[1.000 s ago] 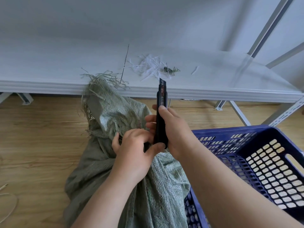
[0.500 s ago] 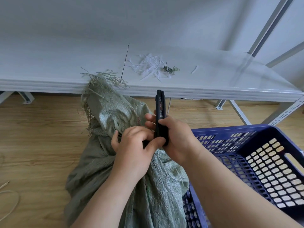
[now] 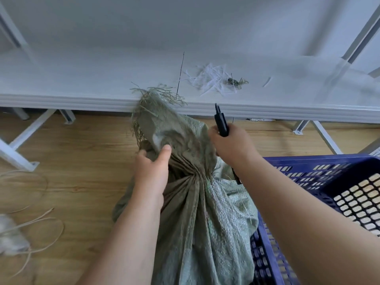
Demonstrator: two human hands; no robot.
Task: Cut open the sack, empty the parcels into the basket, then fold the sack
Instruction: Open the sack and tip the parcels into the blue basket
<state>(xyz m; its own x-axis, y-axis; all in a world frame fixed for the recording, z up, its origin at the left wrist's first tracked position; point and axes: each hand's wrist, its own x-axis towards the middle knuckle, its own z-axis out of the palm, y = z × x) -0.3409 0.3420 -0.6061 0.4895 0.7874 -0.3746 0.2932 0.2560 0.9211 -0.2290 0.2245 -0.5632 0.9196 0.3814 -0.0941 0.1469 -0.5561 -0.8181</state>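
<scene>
A green woven sack [image 3: 207, 219] stands on the wooden floor, its neck gathered tight and its frayed top leaning against the shelf edge. My left hand [image 3: 153, 171] grips the loose cloth just above the gathered neck. My right hand [image 3: 231, 144] is closed on a black utility knife [image 3: 221, 120], held upright to the right of the sack's top and apart from the cloth. The blue plastic basket [image 3: 320, 171] stands at the right, touching the sack. No parcels are visible.
A low white shelf [image 3: 82, 99] runs across in front, with white shredded strips [image 3: 211, 80] and a small dark clump on it. Loose straw-coloured strings [image 3: 39, 221] lie on the floor at the left. White shelf legs stand at both sides.
My hands have come apart. The left hand moved from the knife to the sack's loose top, and the right hand carried the knife up and to the right. The view shifted closer.
</scene>
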